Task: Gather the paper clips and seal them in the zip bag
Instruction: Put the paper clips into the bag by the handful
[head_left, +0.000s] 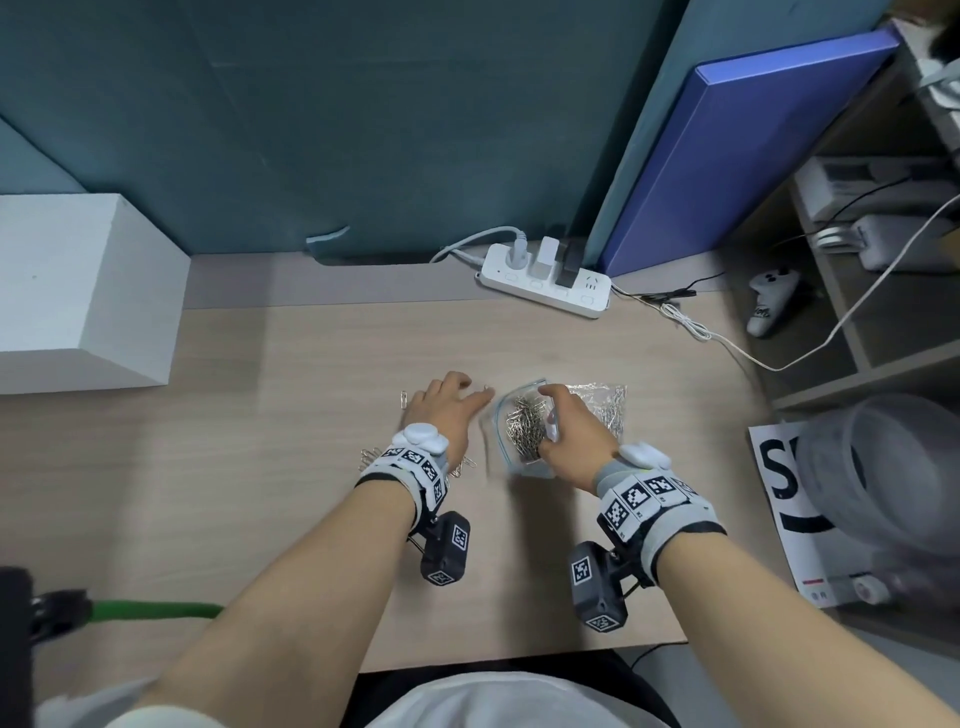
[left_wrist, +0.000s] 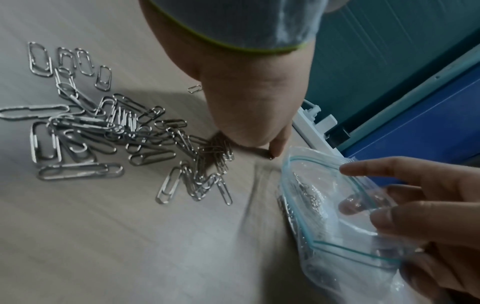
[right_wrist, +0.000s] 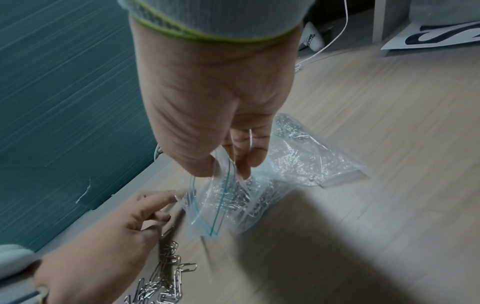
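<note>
Nearest the person, a loose heap of paper clips (left_wrist: 116, 131) is seen on the surface (head_left: 260, 467) under the left wrist; several dozen are judged to lie there, tangled so that an exact count cannot be made, and one stray clip (head_left: 403, 399) lies apart beyond the left hand (head_left: 441, 405). The clips are judged light, stiff and slippery on the smooth top, best swept into a bunch or pinched a few at a time. The left hand is held flat and relaxed, its forefinger tip pressed on a single clip (left_wrist: 271, 158) just beside the bag mouth. One zip bag (head_left: 524, 431) is seen, soft, thin and slack, already weighted with many clips; it is judged best taken at the stiffer zip rim. That rim is pinched by the right hand (head_left: 566, 431), thumb outside and fingers (right_wrist: 255, 156) within, so the mouth is kept open. Just beyond, a second clear packet (head_left: 605, 405) of clips lies flat.
</note>
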